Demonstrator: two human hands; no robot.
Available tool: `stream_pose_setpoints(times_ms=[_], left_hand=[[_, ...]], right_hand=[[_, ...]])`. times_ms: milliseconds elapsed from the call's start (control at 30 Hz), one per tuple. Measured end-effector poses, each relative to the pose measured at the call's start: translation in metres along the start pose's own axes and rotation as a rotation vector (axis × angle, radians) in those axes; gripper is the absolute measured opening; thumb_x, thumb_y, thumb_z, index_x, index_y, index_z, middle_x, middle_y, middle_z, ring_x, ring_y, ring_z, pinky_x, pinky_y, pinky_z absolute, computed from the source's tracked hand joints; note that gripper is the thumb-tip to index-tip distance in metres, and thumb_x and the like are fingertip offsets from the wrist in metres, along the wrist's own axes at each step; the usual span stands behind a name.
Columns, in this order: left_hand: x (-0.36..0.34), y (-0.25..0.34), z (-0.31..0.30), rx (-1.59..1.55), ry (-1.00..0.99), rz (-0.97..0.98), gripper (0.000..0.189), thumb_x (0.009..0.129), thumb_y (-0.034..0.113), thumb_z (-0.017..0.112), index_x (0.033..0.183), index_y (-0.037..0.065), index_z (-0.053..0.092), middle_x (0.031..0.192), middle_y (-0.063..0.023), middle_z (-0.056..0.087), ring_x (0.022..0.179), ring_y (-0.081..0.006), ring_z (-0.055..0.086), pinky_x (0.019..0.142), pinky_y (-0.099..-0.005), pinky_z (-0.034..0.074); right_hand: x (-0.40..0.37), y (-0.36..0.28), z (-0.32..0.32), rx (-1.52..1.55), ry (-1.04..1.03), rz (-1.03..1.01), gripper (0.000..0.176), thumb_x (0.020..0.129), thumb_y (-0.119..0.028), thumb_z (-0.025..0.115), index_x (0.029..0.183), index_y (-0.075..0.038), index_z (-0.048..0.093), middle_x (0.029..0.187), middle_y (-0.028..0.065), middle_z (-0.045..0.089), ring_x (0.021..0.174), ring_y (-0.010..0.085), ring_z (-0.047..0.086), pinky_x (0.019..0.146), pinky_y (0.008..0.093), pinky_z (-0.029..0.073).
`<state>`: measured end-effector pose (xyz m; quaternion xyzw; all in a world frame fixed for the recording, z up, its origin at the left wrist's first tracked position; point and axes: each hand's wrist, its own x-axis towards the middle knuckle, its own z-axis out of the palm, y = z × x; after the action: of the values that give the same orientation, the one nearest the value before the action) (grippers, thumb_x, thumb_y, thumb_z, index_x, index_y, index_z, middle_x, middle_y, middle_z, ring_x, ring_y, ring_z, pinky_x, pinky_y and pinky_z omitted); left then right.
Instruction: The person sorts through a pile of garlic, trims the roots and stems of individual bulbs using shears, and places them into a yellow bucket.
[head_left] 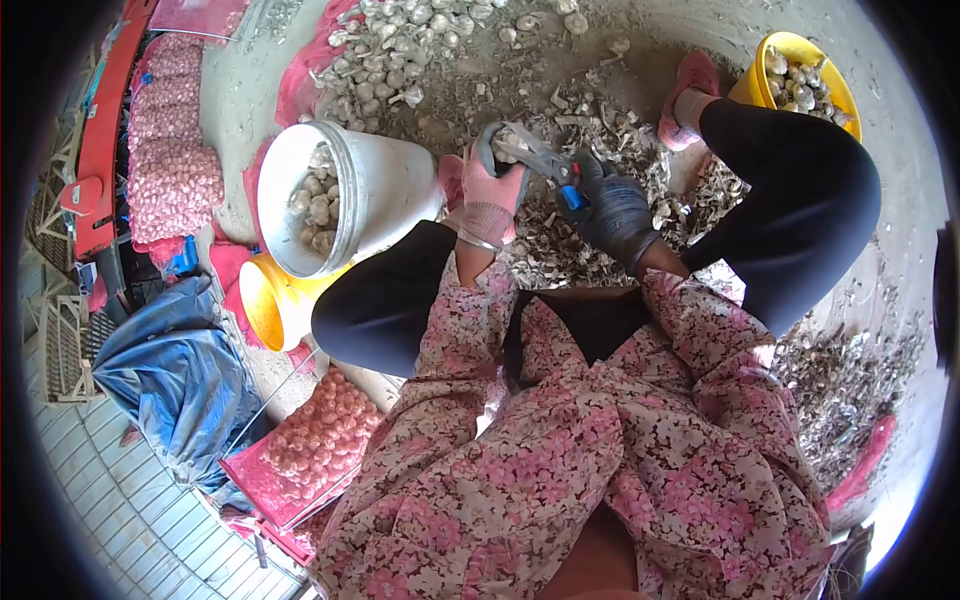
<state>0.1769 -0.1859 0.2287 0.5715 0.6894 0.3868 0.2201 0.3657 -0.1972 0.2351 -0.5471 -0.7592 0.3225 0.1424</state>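
My left hand, in a pink glove with dark fingertips, grips a garlic bulb in front of my knees. A dark glove covers my right hand, which is wrapped around the handles of pruning shears with blue and red grips. The metal blades point left and overlap the bulb in this view. Below both hands, dry garlic trimmings cover the ground between my legs.
Left of my hands a white bucket lies tilted on a yellow bucket, garlic inside it. Another yellow bucket of garlic stands far right. Loose garlic is heaped ahead. Filled net bags and a blue tarp lie left.
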Motion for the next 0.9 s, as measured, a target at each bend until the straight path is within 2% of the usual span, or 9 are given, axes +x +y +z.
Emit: stream_pose_setpoints(times_ms=[67, 133, 233, 467, 567, 700, 800, 867, 900], left_hand=[[0.0, -0.005, 0.001, 0.03, -0.011, -0.098, 0.056, 0.066, 0.011, 0.075, 0.119, 0.006, 0.056, 0.114, -0.015, 0.059, 0.107, -0.0312, 0.056, 0.091, -0.0391, 0.045], [0.003, -0.008, -0.002, 0.339, -0.107, 0.01, 0.053, 0.067, 0.015, 0.074, 0.117, 0.006, 0.056, 0.11, -0.0151, 0.061, 0.103, -0.0316, 0.058, 0.089, -0.0394, 0.046], [0.005, -0.019, 0.002, 0.176, -0.16, -0.171, 0.049, 0.07, 0.015, 0.072, 0.115, 0.007, 0.057, 0.104, -0.0141, 0.064, 0.099, -0.0312, 0.061, 0.087, -0.039, 0.047], [0.001, -0.04, 0.011, 0.071, -0.258, -0.098, 0.048, 0.067, 0.019, 0.075, 0.11, 0.004, 0.058, 0.101, -0.0176, 0.063, 0.098, -0.0343, 0.06, 0.086, -0.0406, 0.047], [-0.002, -0.031, 0.013, -0.01, -0.281, -0.187, 0.044, 0.066, 0.018, 0.077, 0.104, 0.003, 0.06, 0.096, -0.0136, 0.066, 0.091, -0.0276, 0.063, 0.085, -0.0349, 0.049], [-0.007, -0.034, 0.02, -0.138, -0.308, -0.153, 0.044, 0.066, 0.014, 0.078, 0.105, 0.002, 0.06, 0.094, -0.0087, 0.066, 0.089, -0.0201, 0.064, 0.083, -0.0321, 0.05], [-0.005, -0.026, 0.021, -0.452, -0.365, -0.133, 0.041, 0.07, 0.007, 0.076, 0.108, 0.003, 0.06, 0.095, -0.0047, 0.066, 0.089, -0.0146, 0.063, 0.081, -0.0289, 0.051], [-0.007, -0.008, 0.001, -0.595, -0.246, -0.101, 0.035, 0.076, 0.002, 0.072, 0.109, 0.002, 0.061, 0.099, -0.0054, 0.066, 0.09, -0.0143, 0.062, 0.078, -0.0273, 0.051], [-0.005, -0.008, -0.01, -0.57, -0.15, -0.051, 0.029, 0.079, -0.002, 0.069, 0.107, 0.002, 0.062, 0.103, -0.0064, 0.064, 0.09, -0.0142, 0.062, 0.075, -0.0252, 0.052]], right_hand=[[0.0, -0.002, -0.002, -0.009, -0.106, 0.031, 0.053, 0.079, -0.035, 0.062, 0.12, -0.002, 0.055, 0.12, 0.018, 0.056, 0.106, 0.0297, 0.057, 0.085, 0.0461, 0.045], [0.003, -0.004, 0.0, -0.045, -0.109, 0.045, 0.051, 0.078, -0.035, 0.063, 0.118, -0.003, 0.058, 0.118, 0.017, 0.057, 0.105, 0.0301, 0.058, 0.086, 0.0461, 0.046], [0.007, -0.005, 0.001, -0.121, -0.144, -0.049, 0.054, 0.078, -0.035, 0.064, 0.121, -0.004, 0.055, 0.115, 0.0175, 0.058, 0.102, 0.0315, 0.059, 0.085, 0.0446, 0.047], [0.013, 0.011, 0.019, -0.015, -0.324, 0.158, 0.059, 0.076, -0.036, 0.068, 0.121, -0.005, 0.048, 0.097, 0.0173, 0.064, 0.091, 0.0327, 0.064, 0.08, 0.0422, 0.05], [0.005, 0.032, 0.035, 0.042, -0.221, 0.014, 0.043, 0.08, -0.03, 0.065, 0.111, -0.005, 0.051, 0.086, 0.019, 0.064, 0.086, 0.0346, 0.064, 0.075, 0.0437, 0.05], [0.011, 0.053, 0.054, -0.001, -0.213, 0.092, 0.039, 0.081, -0.03, 0.063, 0.109, -0.005, 0.055, 0.084, 0.0209, 0.065, 0.085, 0.036, 0.064, 0.075, 0.0444, 0.05], [0.01, 0.06, 0.07, 0.022, -0.25, 0.103, 0.032, 0.083, -0.032, 0.061, 0.102, -0.006, 0.062, 0.085, 0.0217, 0.066, 0.083, 0.0366, 0.065, 0.076, 0.0449, 0.05], [0.0, 0.061, 0.074, 0.272, -0.191, 0.204, 0.033, 0.087, -0.036, 0.057, 0.094, -0.004, 0.065, 0.089, 0.0236, 0.065, 0.082, 0.0368, 0.064, 0.078, 0.0445, 0.05], [0.0, 0.046, 0.057, 0.387, -0.277, 0.395, 0.041, 0.088, -0.042, 0.057, 0.086, -0.002, 0.067, 0.086, 0.0227, 0.066, 0.077, 0.0326, 0.066, 0.073, 0.0424, 0.052]])
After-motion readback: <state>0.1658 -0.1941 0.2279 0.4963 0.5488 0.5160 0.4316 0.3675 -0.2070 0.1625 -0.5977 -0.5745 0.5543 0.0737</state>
